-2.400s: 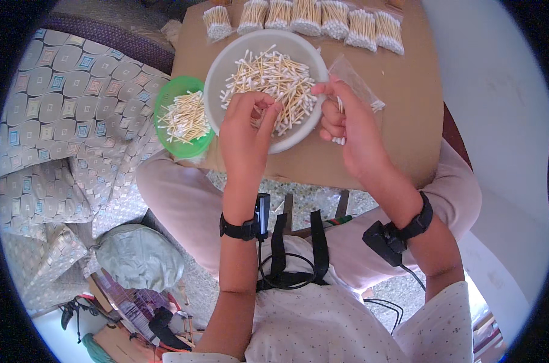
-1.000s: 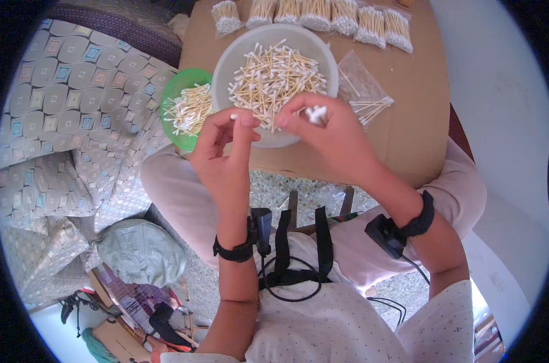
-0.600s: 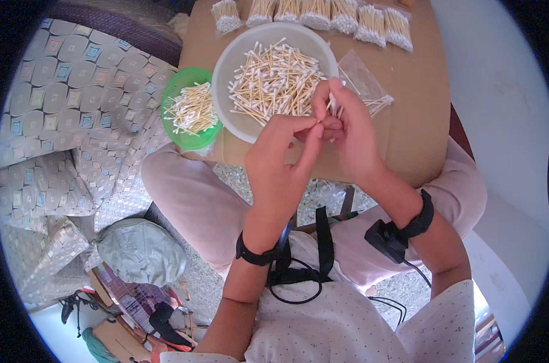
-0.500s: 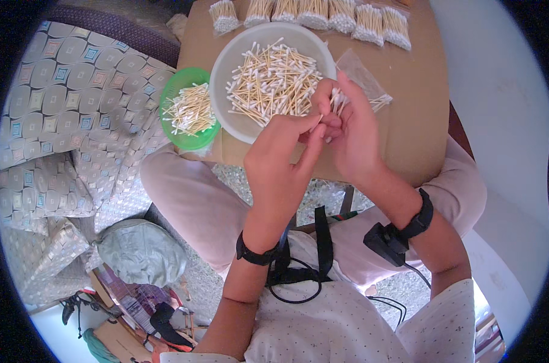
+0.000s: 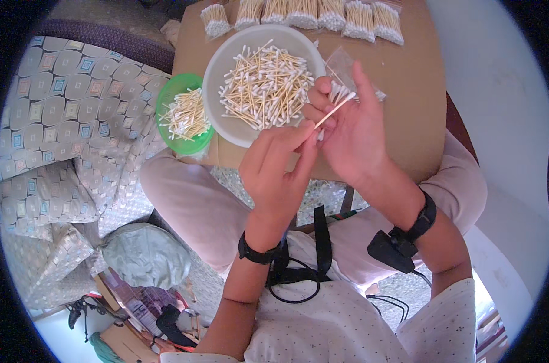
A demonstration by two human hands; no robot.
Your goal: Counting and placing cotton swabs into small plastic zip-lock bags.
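Between thumb and fingertips, my left hand [image 5: 279,158] pinches one cotton swab [image 5: 334,112], its far tip pointing up to the right. My right hand [image 5: 358,130] is beside it, palm turned up, thumb raised, fingers curled round a small bunch of cotton swabs [image 5: 338,92] with white tips showing. Just left of both hands, a pale round bowl [image 5: 211,115] holds a heap of loose swabs [image 5: 265,88]. A clear plastic bag [image 5: 342,63] lies behind my right hand, partly hidden by it, with some swab tips visible at its edge.
A green basket [image 5: 164,134] with more swabs stands left of the bowl. Several clear packs of bundled swabs [image 5: 302,13] line the far edge of the brown board [image 5: 414,91]. My crossed legs flank the board. Patterned cloth [image 5: 75,115] lies at the left, a pale wall at the right.
My right thumb has lifted away from the fingers, opening the palm. The swab in my left hand now shows at length, pointing toward the bunch. The view has shifted slightly.
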